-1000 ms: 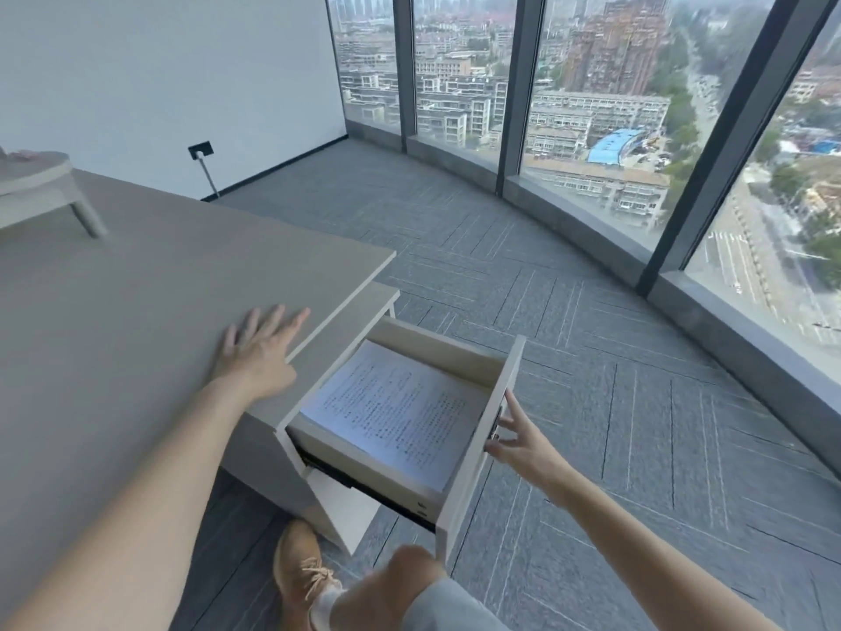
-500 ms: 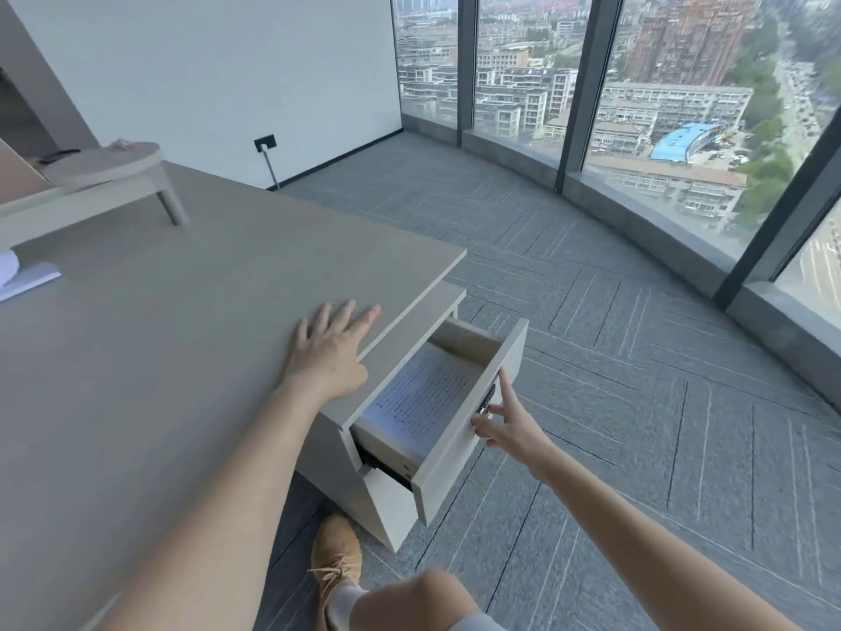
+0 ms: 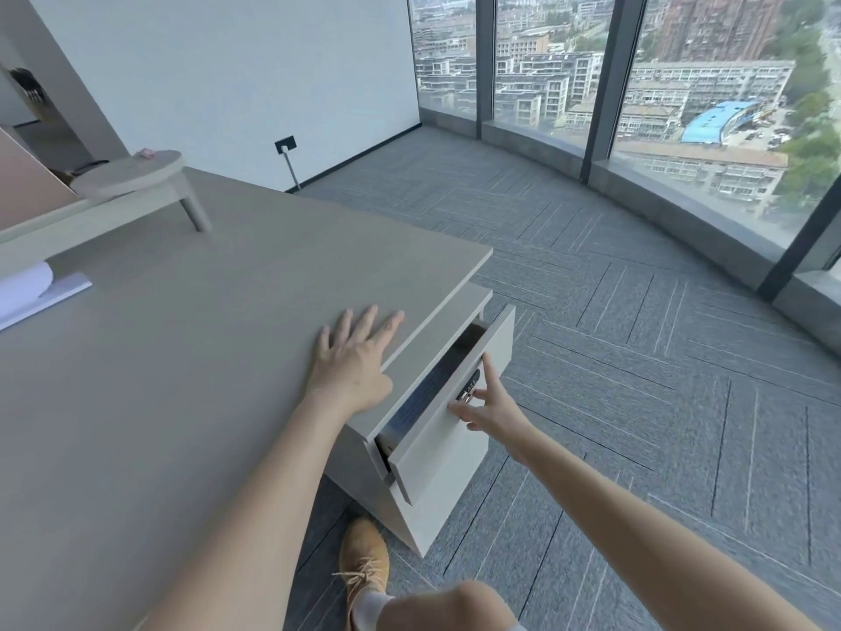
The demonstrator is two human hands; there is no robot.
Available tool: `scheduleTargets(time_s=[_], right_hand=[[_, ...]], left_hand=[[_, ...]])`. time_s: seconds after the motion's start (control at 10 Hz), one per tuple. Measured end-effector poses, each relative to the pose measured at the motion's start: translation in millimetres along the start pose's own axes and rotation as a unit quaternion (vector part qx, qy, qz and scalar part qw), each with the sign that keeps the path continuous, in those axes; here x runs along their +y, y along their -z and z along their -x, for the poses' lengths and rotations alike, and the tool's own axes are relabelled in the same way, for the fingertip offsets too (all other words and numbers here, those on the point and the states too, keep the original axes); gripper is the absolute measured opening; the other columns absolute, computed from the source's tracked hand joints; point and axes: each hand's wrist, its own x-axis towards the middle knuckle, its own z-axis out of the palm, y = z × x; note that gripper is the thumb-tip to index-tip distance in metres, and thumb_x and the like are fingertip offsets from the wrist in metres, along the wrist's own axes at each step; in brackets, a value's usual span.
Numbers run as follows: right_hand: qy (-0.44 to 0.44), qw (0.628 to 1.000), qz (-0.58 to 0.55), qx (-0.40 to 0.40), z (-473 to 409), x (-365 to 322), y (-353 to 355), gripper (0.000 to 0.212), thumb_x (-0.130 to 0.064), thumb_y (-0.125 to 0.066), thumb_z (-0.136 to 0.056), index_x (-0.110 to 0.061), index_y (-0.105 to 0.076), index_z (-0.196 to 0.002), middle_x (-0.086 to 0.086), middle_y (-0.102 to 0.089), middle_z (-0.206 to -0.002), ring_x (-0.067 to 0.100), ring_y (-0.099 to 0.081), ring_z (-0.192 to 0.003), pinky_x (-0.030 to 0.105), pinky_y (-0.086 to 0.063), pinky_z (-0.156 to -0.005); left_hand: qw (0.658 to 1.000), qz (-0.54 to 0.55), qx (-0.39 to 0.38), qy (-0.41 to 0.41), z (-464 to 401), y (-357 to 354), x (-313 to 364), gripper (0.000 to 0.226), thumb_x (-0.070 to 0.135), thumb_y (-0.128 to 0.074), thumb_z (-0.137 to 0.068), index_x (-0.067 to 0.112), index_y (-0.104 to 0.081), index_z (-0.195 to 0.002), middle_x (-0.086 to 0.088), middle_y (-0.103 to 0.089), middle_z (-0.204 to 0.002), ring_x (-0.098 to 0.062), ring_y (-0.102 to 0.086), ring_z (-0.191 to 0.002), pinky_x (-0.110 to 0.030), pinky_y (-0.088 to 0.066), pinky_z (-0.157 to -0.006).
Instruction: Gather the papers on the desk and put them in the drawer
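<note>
The white drawer (image 3: 448,441) under the desk's right corner stands only a narrow gap open. A dark strip of the printed papers (image 3: 428,391) shows inside that gap. My right hand (image 3: 484,405) presses its spread fingers against the drawer front near the lock, holding nothing. My left hand (image 3: 352,364) lies flat with fingers apart on the grey desk (image 3: 182,380), just above the drawer.
A white paper roll and sheet (image 3: 32,289) lie at the desk's far left edge. A raised shelf with a round top (image 3: 132,177) stands at the back. My tan shoe (image 3: 364,560) and knee are below the drawer. Grey carpet and tall windows lie to the right.
The drawer has slid from well open to nearly closed under my right hand's push, hiding most of the papers. My left hand stayed flat on the desk.
</note>
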Motion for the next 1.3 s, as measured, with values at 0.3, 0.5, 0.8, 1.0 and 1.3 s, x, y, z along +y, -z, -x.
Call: scheduleTargets(time_s=[0.3,0.5,0.8,1.0,1.3], right_hand=[[0.016,1.000,0.008,0.012,-19,-11,-20,0.110,-0.025,-0.078,-0.083,-0.042,0.001,-0.158,0.000,-0.034,-0.153,0.025,-0.051,-0.118,0.050,-0.057,-0.092],[0.026,0.999,0.020,0.010,-29,-16,-30,0.110,-0.028,-0.078,-0.081,-0.044,0.000,-0.157,-0.013,-0.035,-0.145,0.026,-0.056,-0.105,0.053,-0.058,-0.090],[0.001,1.000,0.009,-0.010,-36,-18,-36,0.117,-0.031,-0.075,-0.082,-0.046,0.017,-0.153,0.007,-0.052,-0.138,0.032,-0.062,-0.110,0.047,-0.058,-0.088],[-0.013,0.999,0.043,-0.020,-26,-30,-30,0.114,-0.031,-0.074,-0.086,-0.041,0.016,-0.155,0.008,-0.054,-0.127,0.034,-0.059,-0.117,0.045,-0.056,-0.089],[-0.003,0.990,0.123,0.070,9,-87,-20,0.050,-0.016,-0.065,-0.088,-0.011,-0.051,-0.137,0.011,-0.063,-0.124,0.025,-0.056,-0.105,0.031,-0.043,-0.078]], left_hand=[[1.000,0.020,0.008,0.000,-1,-2,-2,0.097,0.018,-0.053,-0.075,0.046,-0.004,-0.155,0.004,-0.004,-0.169,-0.029,-0.002,-0.154,-0.053,-0.006,-0.122],[1.000,0.023,0.003,-0.001,-1,-1,-2,0.098,0.018,-0.052,-0.075,0.045,-0.003,-0.155,0.004,-0.002,-0.169,-0.029,0.000,-0.154,-0.053,-0.004,-0.122],[1.000,0.013,0.007,-0.002,-2,-3,-1,0.101,0.022,-0.055,-0.072,0.045,-0.002,-0.155,0.002,-0.001,-0.169,-0.031,0.000,-0.154,-0.054,-0.005,-0.121],[0.999,0.031,0.008,-0.002,1,-2,-1,0.099,0.025,-0.055,-0.074,0.044,-0.004,-0.155,0.003,-0.003,-0.169,-0.030,0.000,-0.154,-0.053,-0.004,-0.122],[0.956,0.289,0.011,0.054,32,14,4,0.066,0.022,-0.056,-0.082,0.032,-0.044,-0.146,0.006,-0.033,-0.161,-0.016,-0.020,-0.151,-0.036,-0.014,-0.122]])
